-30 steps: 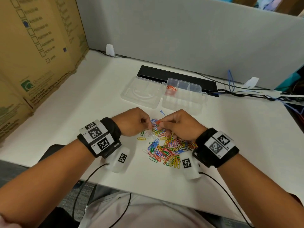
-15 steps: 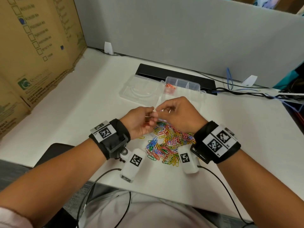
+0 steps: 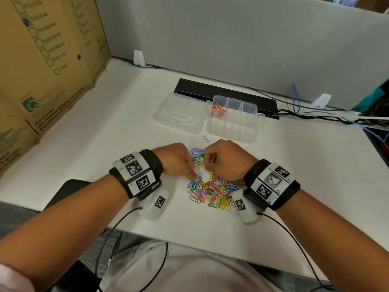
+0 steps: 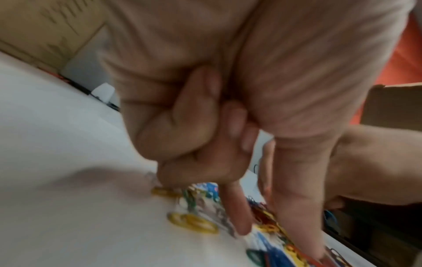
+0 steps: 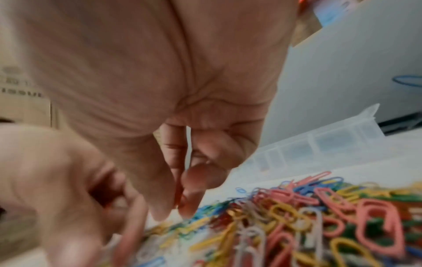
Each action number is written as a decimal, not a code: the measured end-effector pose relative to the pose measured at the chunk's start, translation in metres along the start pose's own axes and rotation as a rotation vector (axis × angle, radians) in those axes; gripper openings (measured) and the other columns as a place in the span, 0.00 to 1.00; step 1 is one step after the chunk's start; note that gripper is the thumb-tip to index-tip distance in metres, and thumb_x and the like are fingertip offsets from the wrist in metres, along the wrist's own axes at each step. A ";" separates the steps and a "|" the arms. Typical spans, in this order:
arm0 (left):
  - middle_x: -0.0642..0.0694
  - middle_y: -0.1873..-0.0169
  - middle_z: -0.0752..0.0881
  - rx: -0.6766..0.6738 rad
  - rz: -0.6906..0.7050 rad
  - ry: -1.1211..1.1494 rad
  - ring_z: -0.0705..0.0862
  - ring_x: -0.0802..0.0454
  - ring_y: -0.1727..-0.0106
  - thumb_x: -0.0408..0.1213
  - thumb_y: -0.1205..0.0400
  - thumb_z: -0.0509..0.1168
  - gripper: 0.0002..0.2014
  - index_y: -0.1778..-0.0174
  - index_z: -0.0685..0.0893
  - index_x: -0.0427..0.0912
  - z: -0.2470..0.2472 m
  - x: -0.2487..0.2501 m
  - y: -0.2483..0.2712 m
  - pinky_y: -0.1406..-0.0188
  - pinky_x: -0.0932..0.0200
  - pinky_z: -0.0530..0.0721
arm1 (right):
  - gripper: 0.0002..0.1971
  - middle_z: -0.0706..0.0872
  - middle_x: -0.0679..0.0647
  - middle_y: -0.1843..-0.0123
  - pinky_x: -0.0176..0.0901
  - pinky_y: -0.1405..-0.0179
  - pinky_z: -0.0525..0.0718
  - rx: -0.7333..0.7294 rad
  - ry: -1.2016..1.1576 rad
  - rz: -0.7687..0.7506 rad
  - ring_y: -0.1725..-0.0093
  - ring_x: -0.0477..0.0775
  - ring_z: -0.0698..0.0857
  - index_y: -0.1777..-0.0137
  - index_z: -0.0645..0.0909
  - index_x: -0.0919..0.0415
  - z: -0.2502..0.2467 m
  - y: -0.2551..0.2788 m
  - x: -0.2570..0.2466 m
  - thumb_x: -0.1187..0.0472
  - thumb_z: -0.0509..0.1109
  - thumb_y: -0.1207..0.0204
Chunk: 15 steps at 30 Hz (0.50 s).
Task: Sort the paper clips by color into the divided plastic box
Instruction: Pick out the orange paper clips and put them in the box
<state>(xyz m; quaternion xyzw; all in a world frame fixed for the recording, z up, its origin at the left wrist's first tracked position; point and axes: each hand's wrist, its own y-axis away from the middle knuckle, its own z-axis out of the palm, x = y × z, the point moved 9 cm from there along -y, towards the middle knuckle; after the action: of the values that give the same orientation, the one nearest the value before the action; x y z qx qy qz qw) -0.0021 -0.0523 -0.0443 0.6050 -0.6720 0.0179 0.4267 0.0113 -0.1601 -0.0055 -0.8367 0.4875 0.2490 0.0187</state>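
A heap of mixed-colour paper clips lies on the white table between my hands. My left hand has its index finger and thumb stretched down onto the heap's left edge, the other fingers curled; the left wrist view shows nothing held. My right hand is curled over the heap's far side, and the right wrist view shows its thumb and forefinger pinching a red clip. Beyond the heap stands the clear divided box, its lid flat to the left, with red clips in its far left compartment.
One blue clip lies alone between heap and box. A black bar and cables run behind the box. A cardboard box walls the left, a grey partition the back.
Half a second ago both hands were raised with fingertips meeting above the heap. Now they have dropped onto the clips and moved slightly apart.
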 end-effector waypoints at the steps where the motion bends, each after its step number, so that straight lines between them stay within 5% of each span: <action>1: 0.49 0.68 0.87 0.002 -0.009 -0.046 0.79 0.56 0.65 0.48 0.30 0.80 0.15 0.60 0.92 0.39 0.001 -0.001 -0.003 0.63 0.62 0.75 | 0.05 0.88 0.45 0.65 0.42 0.58 0.87 -0.039 -0.048 -0.012 0.63 0.44 0.85 0.60 0.89 0.57 0.003 0.004 -0.003 0.65 0.72 0.26; 4: 0.43 0.64 0.87 0.069 0.004 -0.117 0.80 0.53 0.63 0.45 0.26 0.77 0.14 0.57 0.91 0.36 -0.005 0.001 -0.009 0.63 0.61 0.76 | 0.09 0.86 0.41 0.68 0.29 0.63 0.82 -0.156 -0.124 -0.045 0.69 0.34 0.83 0.54 0.91 0.57 0.019 0.019 -0.010 0.69 0.70 0.26; 7: 0.53 0.69 0.86 0.149 0.079 -0.082 0.80 0.60 0.67 0.43 0.24 0.76 0.07 0.62 0.89 0.43 -0.017 0.008 -0.005 0.67 0.67 0.76 | 0.10 0.88 0.45 0.67 0.25 0.67 0.77 -0.200 -0.130 -0.056 0.72 0.34 0.82 0.52 0.91 0.55 0.028 0.028 -0.014 0.68 0.72 0.27; 10: 0.64 0.80 0.82 -0.019 0.221 -0.004 0.76 0.70 0.75 0.34 0.25 0.77 0.03 0.64 0.90 0.44 -0.005 0.019 0.010 0.69 0.76 0.72 | 0.06 0.86 0.43 0.70 0.30 0.66 0.79 -0.222 -0.097 -0.048 0.73 0.37 0.81 0.56 0.90 0.55 0.037 0.035 -0.018 0.65 0.76 0.29; 15: 0.63 0.80 0.81 -0.143 0.235 -0.149 0.74 0.68 0.77 0.34 0.29 0.78 0.06 0.62 0.92 0.50 0.015 0.015 0.015 0.70 0.73 0.71 | 0.05 0.82 0.41 0.72 0.38 0.61 0.82 -0.173 -0.022 -0.013 0.71 0.39 0.79 0.59 0.90 0.57 0.037 0.036 -0.015 0.67 0.74 0.30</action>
<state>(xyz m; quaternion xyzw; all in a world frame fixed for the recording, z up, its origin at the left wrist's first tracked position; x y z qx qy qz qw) -0.0215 -0.0681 -0.0373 0.4898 -0.7676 -0.0252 0.4126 -0.0392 -0.1565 -0.0241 -0.8356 0.4582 0.2993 -0.0467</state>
